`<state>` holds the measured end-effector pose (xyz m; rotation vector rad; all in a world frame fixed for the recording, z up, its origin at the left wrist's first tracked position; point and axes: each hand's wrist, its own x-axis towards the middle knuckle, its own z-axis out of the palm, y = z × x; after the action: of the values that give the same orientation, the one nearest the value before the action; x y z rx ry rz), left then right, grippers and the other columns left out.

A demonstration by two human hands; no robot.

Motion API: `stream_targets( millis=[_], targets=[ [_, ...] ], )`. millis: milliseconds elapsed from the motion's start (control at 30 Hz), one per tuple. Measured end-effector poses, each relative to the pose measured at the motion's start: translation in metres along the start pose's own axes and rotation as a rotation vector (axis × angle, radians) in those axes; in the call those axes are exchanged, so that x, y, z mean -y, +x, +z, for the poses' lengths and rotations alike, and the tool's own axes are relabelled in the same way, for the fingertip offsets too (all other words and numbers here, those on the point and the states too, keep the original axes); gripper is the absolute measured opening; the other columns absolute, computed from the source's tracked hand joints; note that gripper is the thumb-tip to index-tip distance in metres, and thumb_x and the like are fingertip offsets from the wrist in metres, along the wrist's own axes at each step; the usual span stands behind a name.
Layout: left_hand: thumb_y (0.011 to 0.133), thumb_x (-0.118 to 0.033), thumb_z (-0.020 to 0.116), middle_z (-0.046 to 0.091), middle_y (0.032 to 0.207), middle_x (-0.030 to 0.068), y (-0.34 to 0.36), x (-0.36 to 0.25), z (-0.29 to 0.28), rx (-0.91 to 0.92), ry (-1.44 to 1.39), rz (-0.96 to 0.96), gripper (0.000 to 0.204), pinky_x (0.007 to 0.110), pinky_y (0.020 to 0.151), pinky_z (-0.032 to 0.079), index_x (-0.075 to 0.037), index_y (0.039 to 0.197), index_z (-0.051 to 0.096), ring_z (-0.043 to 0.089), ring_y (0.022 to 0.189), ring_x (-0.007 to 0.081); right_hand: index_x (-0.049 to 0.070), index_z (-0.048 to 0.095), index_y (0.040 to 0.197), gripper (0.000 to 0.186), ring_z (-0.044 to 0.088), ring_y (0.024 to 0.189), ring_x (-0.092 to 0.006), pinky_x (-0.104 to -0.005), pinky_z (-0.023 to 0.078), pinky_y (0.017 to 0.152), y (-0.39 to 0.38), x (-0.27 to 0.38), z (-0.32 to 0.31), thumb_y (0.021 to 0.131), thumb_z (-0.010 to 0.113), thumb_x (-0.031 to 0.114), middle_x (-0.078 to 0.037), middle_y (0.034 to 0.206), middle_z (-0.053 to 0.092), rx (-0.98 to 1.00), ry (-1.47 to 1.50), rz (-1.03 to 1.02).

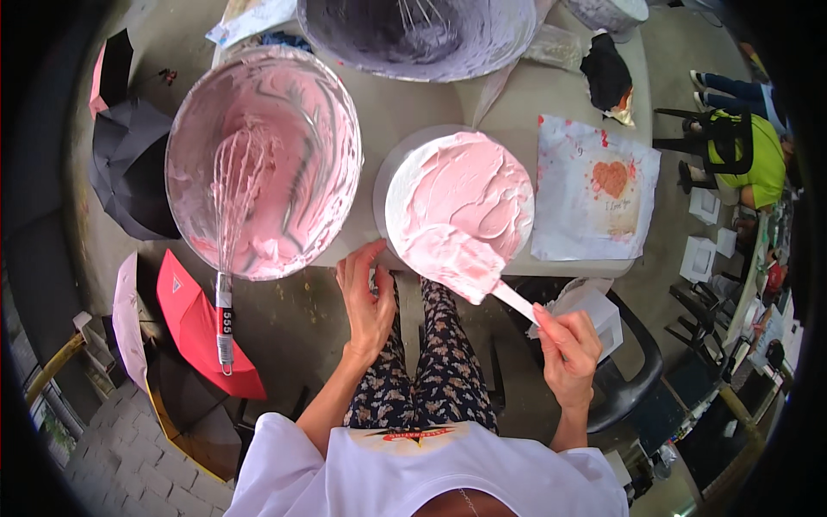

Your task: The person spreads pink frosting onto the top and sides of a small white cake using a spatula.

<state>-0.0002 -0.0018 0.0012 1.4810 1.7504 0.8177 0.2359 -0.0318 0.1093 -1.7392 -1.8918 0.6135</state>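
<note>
A round cake [461, 185] with pink cream spread over its top stands on a pale round stand [380, 207] near the table's front edge. My right hand [568, 349] grips the white handle of a spatula [515, 302]. The spatula's cream-coated blade lies over the cake's near right edge. At the stand's near left rim is my left hand [365, 302], its fingers curved and apart, the fingertips at or very close to the rim. To the left, a metal bowl [178, 202] smeared with pink cream holds a whisk [226, 293], its handle resting over the near rim.
A second bowl [508, 60] with greyish-purple cream and a whisk stands at the back. Right of the cake lies a stained paper sheet [568, 224] with a heart. Several umbrellas [207, 332] are left, a black chair [642, 370] near right; people [754, 164] sit far right.
</note>
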Motion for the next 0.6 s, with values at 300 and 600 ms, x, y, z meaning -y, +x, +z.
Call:
stream_targets(
  millis=[300, 600],
  targets=[
    [0.075, 0.005, 0.047, 0.053, 0.105, 0.0125, 0.001, 0.001, 0.003, -0.004, -0.002, 0.028, 0.033, 0.04, 0.089, 0.032, -0.003, 0.107, 0.053, 0.045, 0.098, 0.0298, 0.003, 0.063, 0.105, 0.029, 0.043, 0.058, -0.0153, -0.0268, 0.035, 0.052, 0.001, -0.017, 0.007, 0.077, 0.059, -0.005, -0.005, 0.066, 0.046, -0.218, 0.085, 0.229],
    [0.077, 0.002, 0.048, 0.053, 0.103, 0.011, 0.003, -0.002, 0.001, 0.029, -0.014, -0.037, 0.031, 0.038, 0.09, 0.032, -0.005, 0.108, 0.053, 0.045, 0.099, 0.0287, 0.004, 0.062, 0.107, 0.032, 0.043, 0.059, -0.0177, -0.0295, 0.037, 0.054, -0.001, -0.024, 0.025, 0.077, 0.058, -0.006, -0.006, 0.066, 0.046, -0.229, -0.003, 0.216]
  ],
)
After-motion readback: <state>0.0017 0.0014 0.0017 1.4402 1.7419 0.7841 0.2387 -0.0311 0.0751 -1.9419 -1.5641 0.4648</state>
